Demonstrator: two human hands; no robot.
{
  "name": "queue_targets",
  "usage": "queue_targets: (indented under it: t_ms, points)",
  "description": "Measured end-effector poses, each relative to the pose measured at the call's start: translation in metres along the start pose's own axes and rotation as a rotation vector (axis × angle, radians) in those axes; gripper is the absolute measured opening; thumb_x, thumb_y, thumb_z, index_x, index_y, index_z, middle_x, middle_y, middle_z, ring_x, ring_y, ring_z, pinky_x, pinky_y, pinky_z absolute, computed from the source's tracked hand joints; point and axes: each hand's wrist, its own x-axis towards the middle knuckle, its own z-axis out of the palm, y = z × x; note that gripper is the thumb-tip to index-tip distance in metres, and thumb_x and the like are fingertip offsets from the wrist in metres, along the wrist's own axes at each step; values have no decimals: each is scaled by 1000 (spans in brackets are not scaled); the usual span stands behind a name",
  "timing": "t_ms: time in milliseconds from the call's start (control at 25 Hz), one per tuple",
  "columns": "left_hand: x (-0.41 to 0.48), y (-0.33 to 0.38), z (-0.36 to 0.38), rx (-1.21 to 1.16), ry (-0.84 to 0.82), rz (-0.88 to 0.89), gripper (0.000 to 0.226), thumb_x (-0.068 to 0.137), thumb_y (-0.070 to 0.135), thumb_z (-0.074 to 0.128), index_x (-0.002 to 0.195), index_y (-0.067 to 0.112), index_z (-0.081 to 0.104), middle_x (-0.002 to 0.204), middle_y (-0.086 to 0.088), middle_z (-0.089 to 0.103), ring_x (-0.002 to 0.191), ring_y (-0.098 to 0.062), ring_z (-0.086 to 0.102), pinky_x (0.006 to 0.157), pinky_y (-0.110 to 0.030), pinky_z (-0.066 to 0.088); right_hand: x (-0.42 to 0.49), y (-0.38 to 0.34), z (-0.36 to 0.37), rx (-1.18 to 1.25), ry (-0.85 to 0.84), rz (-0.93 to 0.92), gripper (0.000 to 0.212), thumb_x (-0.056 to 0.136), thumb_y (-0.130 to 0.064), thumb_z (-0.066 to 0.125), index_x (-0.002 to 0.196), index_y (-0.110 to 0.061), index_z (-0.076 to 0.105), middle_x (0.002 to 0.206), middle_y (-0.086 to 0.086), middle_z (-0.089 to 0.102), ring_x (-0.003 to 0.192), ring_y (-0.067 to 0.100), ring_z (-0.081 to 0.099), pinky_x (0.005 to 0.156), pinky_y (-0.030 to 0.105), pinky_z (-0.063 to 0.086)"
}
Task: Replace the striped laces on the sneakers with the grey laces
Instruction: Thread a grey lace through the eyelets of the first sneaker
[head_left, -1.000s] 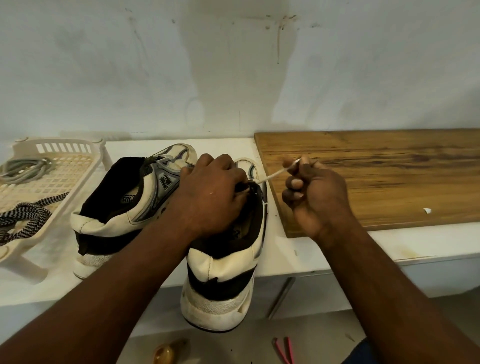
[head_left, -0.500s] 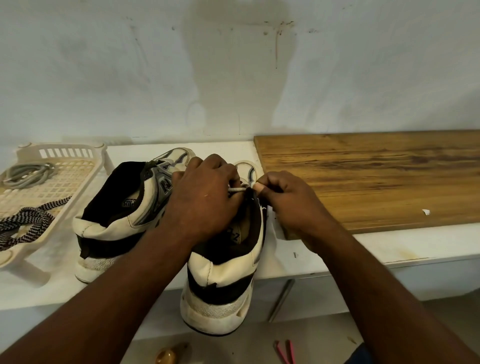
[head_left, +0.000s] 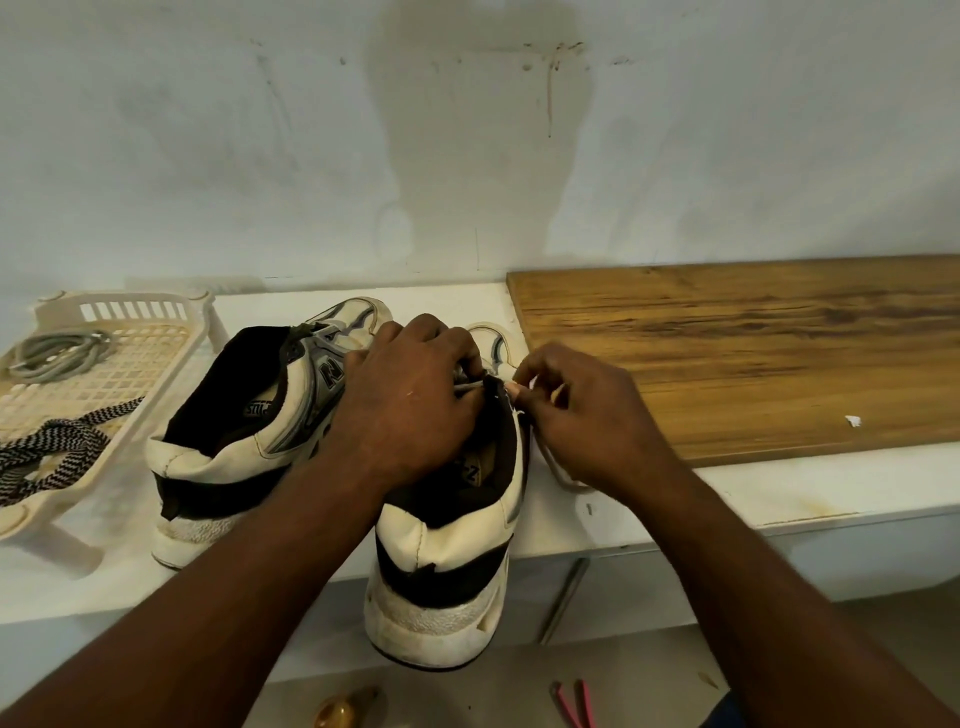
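While left hand (head_left: 410, 410) grips sneaker (head_left: 441, 561), lace (head_left: 469, 385) lies pinched in right hand (head_left: 587, 415).

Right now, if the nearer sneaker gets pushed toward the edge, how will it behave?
Probably tips off: the nearer sneaker has its heel overhanging the counter. Its heel cup holds shape, so likely stiff. The left hand holds its upper, seemingly steadying it.
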Motion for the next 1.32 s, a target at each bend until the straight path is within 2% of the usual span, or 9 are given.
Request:
queue_targets:
  t_ms: [120, 240, 320, 520, 680, 920, 1000, 1160, 1320]
  points:
    - [0, 2, -1, 20, -10, -7, 26, 88, 48, 66, 112, 38, 60, 125, 10, 53, 123, -20, 45, 100, -49, 37, 3, 1, 5, 91, 49, -98, 11, 100, -25, 64, 89, -25, 67, 92, -9, 64, 88, 9, 59, 78, 31, 47]
    - [0, 3, -1, 41, -13, -13, 31, 89, 49, 67, 116, 37, 59, 128, 10, 53, 125, -20, 43, 102, -50, 35, 2, -15, -16, 1126, -16, -59, 14, 99, -18, 57, 89, -18, 67, 100, 4, 73, 94, 21, 70, 88, 36, 54]
    - [0, 3, 0, 19, -4, -7, 29, 89, 48, 66, 115, 37, 60, 125, 11, 54, 123, -20, 45, 102, -50, 35, -1, -15, -38, 1592, -46, -77, 10, 96, -22, 54, 90, -15, 56, 88, 5, 69, 69, 17, 63, 79, 37, 52]
    - [0, 0, 1, -30, 18, -16, 24, 88, 46, 68, 108, 38, 58, 120, 12, 55, 120, -19, 46, 101, -49, 36, 1, -2, -23, 243, 42, 127, 18, 94, -41, 71, 107, -32, 61, 97, -10, 66, 81, 5, 64, 65, 30, 56]
    - [0, 3, 0, -22, 10, -21, 26, 87, 45, 69, 110, 37, 58, 122, 12, 55, 129, -22, 38, 102, -49, 35, 0, 1, -5, -44, -6, -76, 8, 96, -29, 71, 90, -28, 65, 93, -12, 62, 88, 8, 58, 80, 35, 55]
    - [-1, 1, -1, -32, -4, -32, 31, 87, 45, 69, 115, 36, 58, 125, 12, 55, 132, -23, 34, 104, -50, 33, -3, -17, -44, 1600, -95, -86, 8, 93, -22, 58, 92, -14, 56, 92, 4, 70, 76, 18, 66, 83, 37, 53]
    - [-1, 0, 0, -55, 1, -28, 29, 86, 44, 70, 111, 37, 58, 121, 13, 55, 125, -21, 42, 103, -49, 36, 1, -10, -47, 1389, 24, 23, 7, 92, -21, 57, 90, -15, 55, 82, 4, 66, 55, 13, 52, 69, 35, 49]
    - [-1, -1, -1, -91, -19, 30, 33, 82, 48, 70, 110, 39, 55, 114, 13, 56, 107, -16, 57, 99, -50, 47, 2, -1, -23, 192, -7, 132, 21, 94, -37, 72, 110, -28, 61, 93, -8, 69, 71, 8, 65, 58, 30, 58]
    - [-2, -8, -8, -178, -31, -29, 37, 76, 42, 76, 108, 35, 59, 110, 12, 62, 100, -10, 63, 83, -35, 54, 4, 0, -9, 12, -70, -13, 10, 96, -35, 70, 91, -26, 68, 89, -11, 68, 85, 7, 63, 74, 32, 53]
